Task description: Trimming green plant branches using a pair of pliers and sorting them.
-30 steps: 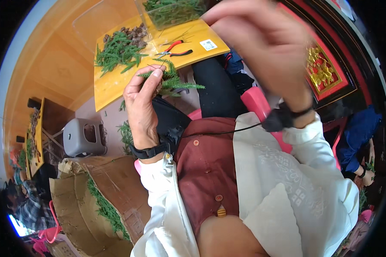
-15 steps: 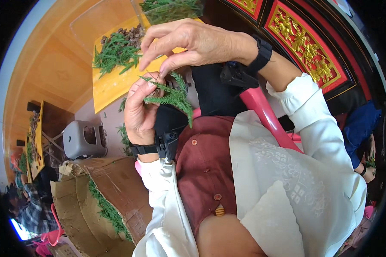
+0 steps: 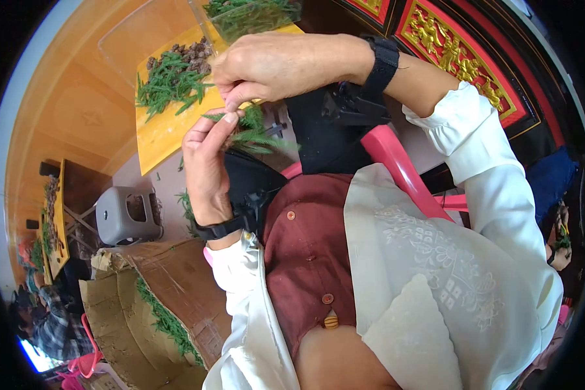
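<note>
My left hand [image 3: 205, 166] is closed, thumb against fingers, round the base of a green artificial pine sprig [image 3: 257, 138]. Its needled branches stick out to the right over my dark trousers, slightly blurred. Just above, my right hand [image 3: 263, 68] is bent over with thumb and fingertips pinched together, meeting my left thumb at the sprig's base. What those right fingertips hold is hidden. Beyond my hands, a heap of green sprigs [image 3: 166, 84] lies on a yellow table [image 3: 159, 140] beside brown pine cones [image 3: 192, 55].
A clear plastic bin [image 3: 257, 26] of greenery stands at the table's back. At lower left, a cardboard box [image 3: 182, 279] holds more greenery [image 3: 166, 322]. A grey stool [image 3: 129, 214] stands at left, and a pink chair arm [image 3: 403, 169] is beside me. Other people sit at both edges.
My right fingers, spread apart before, have come down and closed at the sprig's base. The sprig has shifted a little left and tilted flatter with my left hand.
</note>
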`<move>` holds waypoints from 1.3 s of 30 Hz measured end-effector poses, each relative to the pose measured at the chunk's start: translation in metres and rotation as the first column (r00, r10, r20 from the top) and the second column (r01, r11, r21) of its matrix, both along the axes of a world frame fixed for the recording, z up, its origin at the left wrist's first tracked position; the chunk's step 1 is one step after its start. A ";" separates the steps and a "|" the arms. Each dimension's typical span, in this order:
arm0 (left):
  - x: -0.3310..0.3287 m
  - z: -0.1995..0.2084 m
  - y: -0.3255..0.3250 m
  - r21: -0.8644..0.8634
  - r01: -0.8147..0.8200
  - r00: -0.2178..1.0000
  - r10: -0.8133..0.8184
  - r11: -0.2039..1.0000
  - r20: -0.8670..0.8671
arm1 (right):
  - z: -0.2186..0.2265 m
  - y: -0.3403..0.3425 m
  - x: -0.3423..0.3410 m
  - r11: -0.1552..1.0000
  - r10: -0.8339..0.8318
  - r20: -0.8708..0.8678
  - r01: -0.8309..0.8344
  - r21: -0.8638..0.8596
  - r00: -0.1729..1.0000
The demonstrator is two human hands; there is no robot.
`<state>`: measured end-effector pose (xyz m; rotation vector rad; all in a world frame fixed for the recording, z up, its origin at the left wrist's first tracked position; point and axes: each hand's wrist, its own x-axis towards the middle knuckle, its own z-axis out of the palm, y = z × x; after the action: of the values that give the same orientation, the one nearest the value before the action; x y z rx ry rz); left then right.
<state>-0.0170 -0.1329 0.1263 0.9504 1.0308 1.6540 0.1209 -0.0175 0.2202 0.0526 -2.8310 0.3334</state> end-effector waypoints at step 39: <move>-0.025 -0.007 -0.003 0.111 0.146 0.861 -0.181 0.983 0.475 | -0.010 0.019 -0.009 0.679 0.462 -0.308 -0.108 0.726 0.832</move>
<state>-0.0420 -0.1364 0.1192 0.5970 0.5368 1.6744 0.1115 0.0016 0.2103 0.6655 -2.2729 -0.6218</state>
